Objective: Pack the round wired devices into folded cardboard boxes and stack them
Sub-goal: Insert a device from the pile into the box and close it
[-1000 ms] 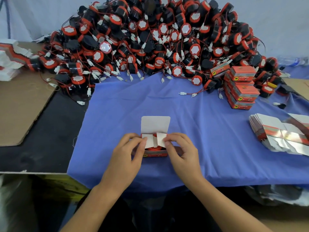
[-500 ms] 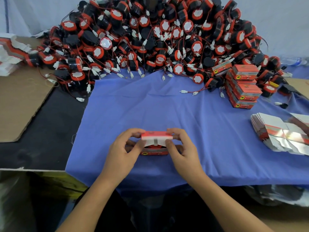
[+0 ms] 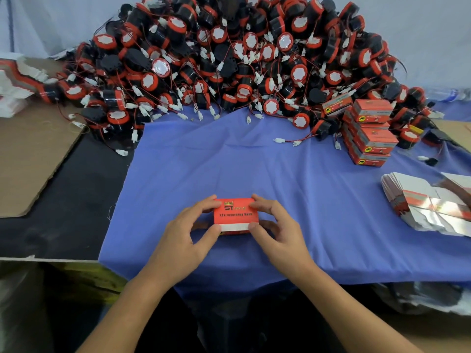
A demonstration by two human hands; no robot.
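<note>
A small red cardboard box (image 3: 235,215) lies on the blue cloth (image 3: 293,189) near the front edge, its printed lid folded down with a white tuck flap along the near side. My left hand (image 3: 188,233) pinches its left end between thumb and fingers. My right hand (image 3: 277,230) pinches the right end the same way. A big heap of round black-and-red wired devices (image 3: 229,64) fills the back of the table. Several packed red boxes (image 3: 367,133) stand stacked at the right of the heap.
A pile of flat unfolded box blanks (image 3: 428,205) lies at the right edge. More blanks (image 3: 15,80) sit at the far left beside a brown cardboard sheet (image 3: 33,154). Loose white connectors on red wires (image 3: 293,141) trail onto the cloth.
The box lid, upright and open a second ago, has been folded down over the device and now lies flat on top. Both hands stayed at the box ends.
</note>
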